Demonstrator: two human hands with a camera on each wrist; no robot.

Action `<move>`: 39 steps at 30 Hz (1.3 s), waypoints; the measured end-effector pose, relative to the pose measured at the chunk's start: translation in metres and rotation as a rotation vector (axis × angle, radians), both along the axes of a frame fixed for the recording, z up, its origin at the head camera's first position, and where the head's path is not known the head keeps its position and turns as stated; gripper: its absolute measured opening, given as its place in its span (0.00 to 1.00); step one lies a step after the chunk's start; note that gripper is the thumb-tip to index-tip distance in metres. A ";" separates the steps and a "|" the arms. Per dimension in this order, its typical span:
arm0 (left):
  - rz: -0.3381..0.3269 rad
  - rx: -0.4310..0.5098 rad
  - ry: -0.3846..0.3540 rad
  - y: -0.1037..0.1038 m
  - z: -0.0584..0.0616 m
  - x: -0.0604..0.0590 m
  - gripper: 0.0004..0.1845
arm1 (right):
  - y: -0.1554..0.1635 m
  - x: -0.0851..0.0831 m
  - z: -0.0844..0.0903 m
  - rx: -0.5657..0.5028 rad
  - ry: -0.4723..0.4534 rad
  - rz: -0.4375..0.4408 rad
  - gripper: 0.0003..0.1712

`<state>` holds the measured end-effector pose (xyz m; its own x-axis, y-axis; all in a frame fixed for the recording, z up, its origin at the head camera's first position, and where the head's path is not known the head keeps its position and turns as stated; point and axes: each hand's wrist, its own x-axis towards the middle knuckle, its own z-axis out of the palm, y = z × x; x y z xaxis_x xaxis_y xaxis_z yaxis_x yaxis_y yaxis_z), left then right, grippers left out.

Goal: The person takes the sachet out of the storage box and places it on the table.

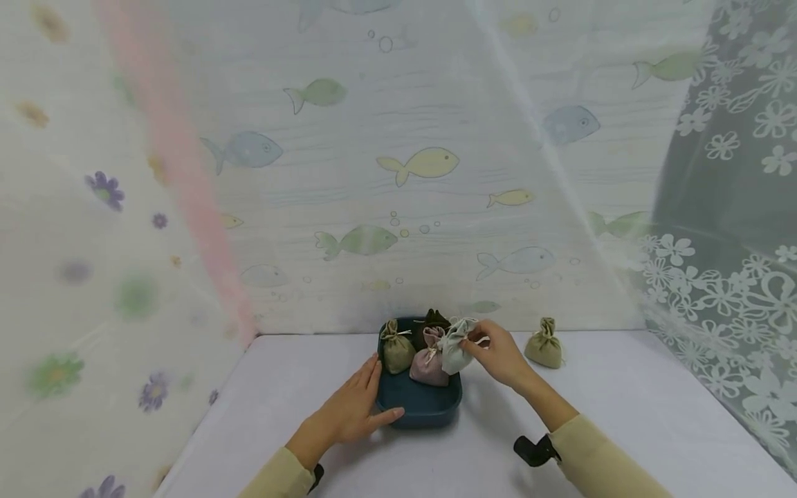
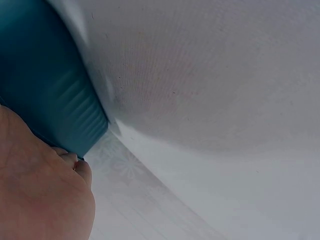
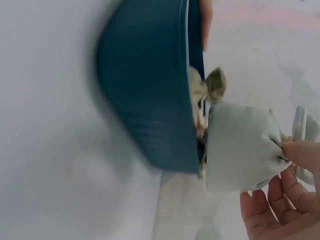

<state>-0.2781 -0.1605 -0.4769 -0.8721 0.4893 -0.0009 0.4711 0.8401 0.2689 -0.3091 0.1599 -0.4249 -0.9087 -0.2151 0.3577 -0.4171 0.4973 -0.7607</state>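
Pale grey drawstring pouch (image 1: 456,349), one of five, being pinched by right hand (image 1: 501,356); left hand (image 1: 351,408), fingers straight, bracing one teal tray (image 1: 418,404).

a white table surface (image 1: 623,408) runs back to a pale backdrop sheet (image 1: 373,194) printed with cartoon fish in green, yellow and blue, with small bubbles among them. on the left hangs a sheer curtain (image 1: 75,277) with purple and green flowers and a blurred pink stripe (image 1: 180,180). on the right hangs a see-through panel (image 1: 735,221) patterned with white flowers. the light is soft and even.
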 end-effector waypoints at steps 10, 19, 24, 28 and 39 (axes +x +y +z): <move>-0.002 -0.012 0.007 -0.001 0.003 -0.001 0.60 | 0.028 -0.015 -0.013 0.023 -0.004 -0.099 0.08; 0.001 -0.008 0.003 -0.003 0.004 -0.001 0.61 | 0.041 -0.027 -0.027 0.027 -0.022 -0.135 0.10; 0.002 -0.007 0.004 -0.003 0.000 -0.001 0.61 | 0.046 -0.033 -0.037 0.043 -0.048 -0.174 0.11; -0.006 -0.002 0.006 -0.002 0.001 0.000 0.60 | 0.049 -0.039 -0.044 0.067 -0.049 -0.210 0.11; -0.009 0.003 0.000 0.000 0.001 0.001 0.60 | 0.053 -0.049 -0.056 0.097 -0.030 -0.254 0.10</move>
